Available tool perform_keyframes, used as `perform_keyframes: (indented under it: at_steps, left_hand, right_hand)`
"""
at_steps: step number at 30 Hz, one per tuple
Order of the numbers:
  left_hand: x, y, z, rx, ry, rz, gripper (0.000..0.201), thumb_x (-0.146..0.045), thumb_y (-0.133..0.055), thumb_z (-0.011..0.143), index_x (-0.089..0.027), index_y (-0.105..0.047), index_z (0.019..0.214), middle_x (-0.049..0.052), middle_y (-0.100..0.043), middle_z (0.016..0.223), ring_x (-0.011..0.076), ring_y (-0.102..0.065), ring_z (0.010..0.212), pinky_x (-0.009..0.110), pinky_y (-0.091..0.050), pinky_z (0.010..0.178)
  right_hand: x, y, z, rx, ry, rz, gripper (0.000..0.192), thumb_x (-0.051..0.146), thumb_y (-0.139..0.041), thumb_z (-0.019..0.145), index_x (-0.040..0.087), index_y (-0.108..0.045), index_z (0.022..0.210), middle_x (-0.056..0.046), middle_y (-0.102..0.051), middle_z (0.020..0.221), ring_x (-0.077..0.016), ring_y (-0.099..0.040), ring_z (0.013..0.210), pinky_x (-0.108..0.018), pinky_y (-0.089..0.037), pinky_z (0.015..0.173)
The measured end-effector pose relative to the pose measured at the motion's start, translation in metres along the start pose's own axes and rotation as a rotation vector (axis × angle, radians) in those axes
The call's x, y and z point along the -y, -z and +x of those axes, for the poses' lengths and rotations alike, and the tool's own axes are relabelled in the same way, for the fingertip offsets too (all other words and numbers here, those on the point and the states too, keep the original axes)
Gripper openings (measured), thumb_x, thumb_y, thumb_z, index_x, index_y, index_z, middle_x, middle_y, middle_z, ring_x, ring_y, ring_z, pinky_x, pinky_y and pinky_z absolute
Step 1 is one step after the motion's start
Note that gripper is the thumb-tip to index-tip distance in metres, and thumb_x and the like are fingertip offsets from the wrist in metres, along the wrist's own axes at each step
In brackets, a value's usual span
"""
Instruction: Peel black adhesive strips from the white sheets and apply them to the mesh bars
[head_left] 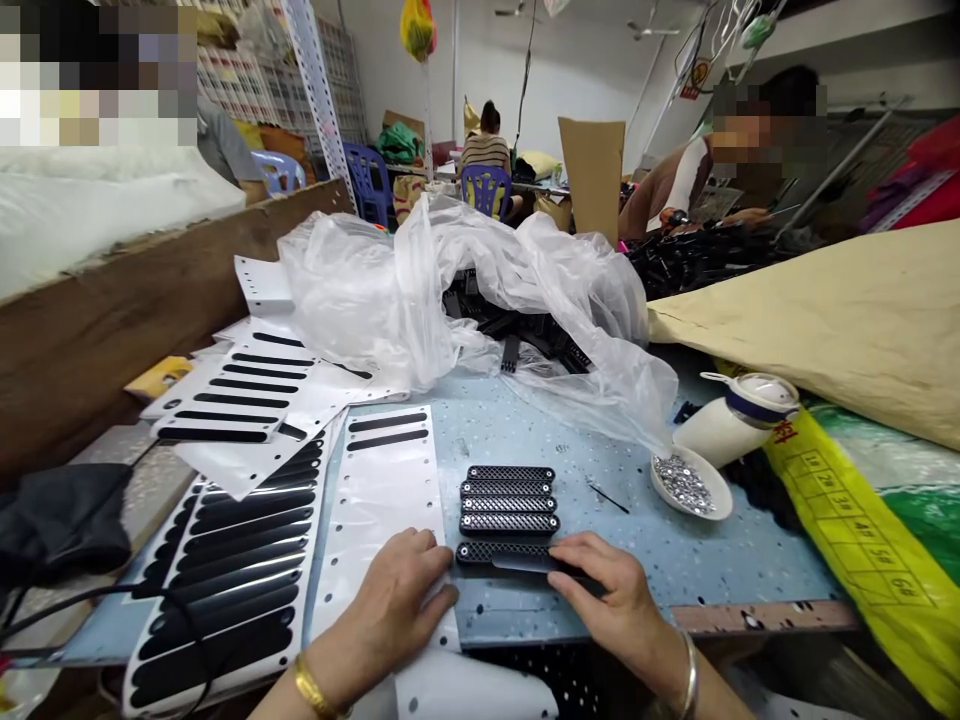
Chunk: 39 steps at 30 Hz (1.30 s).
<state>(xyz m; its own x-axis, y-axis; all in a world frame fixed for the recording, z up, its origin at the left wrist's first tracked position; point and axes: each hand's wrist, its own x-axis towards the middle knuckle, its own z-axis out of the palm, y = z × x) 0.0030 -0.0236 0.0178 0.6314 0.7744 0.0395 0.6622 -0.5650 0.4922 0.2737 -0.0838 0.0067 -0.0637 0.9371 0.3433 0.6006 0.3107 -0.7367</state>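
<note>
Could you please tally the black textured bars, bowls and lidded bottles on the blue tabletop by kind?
Black textured bars: 5, including the one at the right hand
White bowl: 1
White lidded bottle: 1
Total: 7

At the right of the tabletop (517, 625) there is a white bottle (712, 432), dark blue near its top; close to it lies a yellow bag (862, 570) with printed numbers; at the left is a dark cloth (64, 525), and behind it a brown wooden board (112, 330); in the background one person (480, 150) sits on a purple chair (486, 188); to the right of this chair stands a tall cardboard sheet (590, 178).
</note>
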Motion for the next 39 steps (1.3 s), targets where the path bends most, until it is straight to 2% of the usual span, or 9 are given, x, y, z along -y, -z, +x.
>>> perform_keyframes:
  at_steps: [5, 8, 10, 12, 16, 19, 22, 28, 39]
  left_hand:
    - [0.008, 0.014, -0.005, 0.073, 0.03, 0.006, 0.011, -0.015, -0.053, 0.077, -0.018, -0.057, 0.067, 0.002, -0.055, 0.069, 0.0176, -0.05, 0.066, 0.029, -0.039, 0.061]
    - [0.005, 0.019, 0.006, 0.028, 0.055, -0.107, 0.009, -0.015, -0.054, 0.076, -0.017, -0.062, 0.079, 0.003, -0.059, 0.073, 0.0174, -0.053, 0.067, 0.028, -0.04, 0.061]
    - [0.001, 0.015, 0.013, 0.015, 0.07, -0.177, 0.019, -0.015, -0.053, 0.075, -0.017, -0.064, 0.092, 0.003, -0.062, 0.077, 0.0176, -0.055, 0.069, 0.028, -0.042, 0.062]
    - [-0.001, 0.009, 0.017, 0.016, 0.093, -0.22, 0.025, -0.013, -0.053, 0.073, -0.017, -0.064, 0.095, 0.004, -0.064, 0.079, 0.0175, -0.056, 0.068, 0.029, -0.043, 0.063]
    - [-0.003, -0.002, 0.017, 0.001, 0.158, -0.308, 0.023, -0.013, -0.051, 0.074, -0.017, -0.066, 0.091, 0.002, -0.065, 0.074, 0.0164, -0.057, 0.066, 0.028, -0.043, 0.063]
    - [-0.005, -0.002, 0.017, 0.024, 0.234, -0.393, 0.022, -0.013, -0.053, 0.072, -0.017, -0.068, 0.087, 0.0, -0.063, 0.067, 0.0149, -0.055, 0.061, 0.026, -0.042, 0.059]
    - [-0.006, 0.001, 0.017, 0.034, 0.284, -0.49, 0.025, -0.014, -0.056, 0.071, -0.017, -0.07, 0.091, 0.0, -0.064, 0.068, 0.0141, -0.055, 0.06, 0.025, -0.043, 0.057]
    - [-0.001, -0.003, 0.014, 0.009, 0.256, -0.578, 0.023, -0.017, -0.058, 0.074, -0.018, -0.071, 0.093, 0.0, -0.066, 0.07, 0.0133, -0.055, 0.061, 0.026, -0.044, 0.058]
    - [-0.003, 0.001, 0.016, 0.002, 0.249, -0.584, 0.023, -0.016, -0.057, 0.075, -0.017, -0.071, 0.092, 0.001, -0.066, 0.069, 0.0136, -0.056, 0.06, 0.026, -0.045, 0.058]
  right_hand:
    - [0.0, -0.004, 0.001, -0.005, 0.058, -0.044, 0.017, 0.019, -0.063, 0.082, 0.017, -0.073, 0.095, -0.01, -0.071, 0.088, -0.0206, -0.068, 0.079, -0.032, -0.058, 0.07]
    - [0.003, -0.007, 0.005, -0.021, 0.066, -0.04, 0.016, 0.018, -0.063, 0.082, 0.017, -0.073, 0.095, -0.011, -0.071, 0.09, -0.021, -0.069, 0.082, -0.032, -0.058, 0.073]
    - [0.006, -0.01, 0.008, -0.02, 0.079, -0.031, 0.015, 0.018, -0.063, 0.083, 0.016, -0.072, 0.095, -0.01, -0.072, 0.089, -0.0207, -0.069, 0.08, -0.032, -0.058, 0.071]
    - [0.009, -0.013, 0.011, -0.018, 0.096, -0.036, 0.015, 0.018, -0.063, 0.083, 0.016, -0.072, 0.095, -0.01, -0.072, 0.087, -0.0208, -0.069, 0.078, -0.032, -0.058, 0.069]
    - [0.011, -0.018, 0.015, -0.01, 0.124, -0.053, 0.015, 0.018, -0.063, 0.083, 0.016, -0.072, 0.095, -0.01, -0.073, 0.089, -0.0213, -0.069, 0.078, -0.033, -0.058, 0.068]
    - [0.01, -0.019, 0.018, 0.0, 0.153, -0.051, 0.015, 0.017, -0.064, 0.082, 0.016, -0.072, 0.095, -0.01, -0.073, 0.089, -0.0217, -0.069, 0.077, -0.035, -0.058, 0.069]
    - [0.01, -0.02, 0.019, 0.005, 0.181, -0.054, 0.016, 0.015, -0.066, 0.081, 0.016, -0.072, 0.096, -0.01, -0.074, 0.09, -0.0226, -0.069, 0.077, -0.037, -0.058, 0.07]
    - [0.012, -0.019, 0.02, 0.026, 0.193, -0.069, 0.017, 0.014, -0.067, 0.081, 0.016, -0.071, 0.097, -0.01, -0.074, 0.09, -0.0229, -0.069, 0.077, -0.037, -0.058, 0.069]
    - [0.011, -0.024, 0.021, 0.057, 0.185, -0.078, 0.017, 0.013, -0.065, 0.081, 0.017, -0.071, 0.097, -0.008, -0.074, 0.089, -0.0221, -0.068, 0.078, -0.036, -0.054, 0.069]
